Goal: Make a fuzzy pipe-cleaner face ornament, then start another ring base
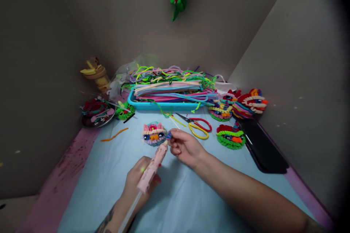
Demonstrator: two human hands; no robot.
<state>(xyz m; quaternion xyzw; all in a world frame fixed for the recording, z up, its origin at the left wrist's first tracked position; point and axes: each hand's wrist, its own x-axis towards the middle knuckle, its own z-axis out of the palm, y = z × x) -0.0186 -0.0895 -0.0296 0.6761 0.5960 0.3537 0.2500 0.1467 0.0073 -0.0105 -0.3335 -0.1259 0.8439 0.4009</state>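
Observation:
My left hand (138, 174) is wrapped round a pink hot glue gun (151, 171), with a long clear glue stick (129, 213) coming out of its rear end. Between the thumb and fingertips of my right hand (186, 147) is a small blue-and-purple coiled pipe-cleaner piece (168, 135). The glue gun's nozzle meets or nearly meets the underside of that piece. Just behind and left of them lies a round pipe-cleaner animal face (154, 134) with pink ears, blue eyes and an orange nose. Part of the glue gun's handle is hidden by my left fingers.
A blue tray (169, 107) heaped with pipe cleaners stands at the back. Scissors (198, 125) with red and yellow handles lie before it. At right are a green pipe-cleaner face (231, 137) and a black phone-like slab (264, 145). An orange pipe cleaner (114, 134) and a metal bowl (95, 124) are left.

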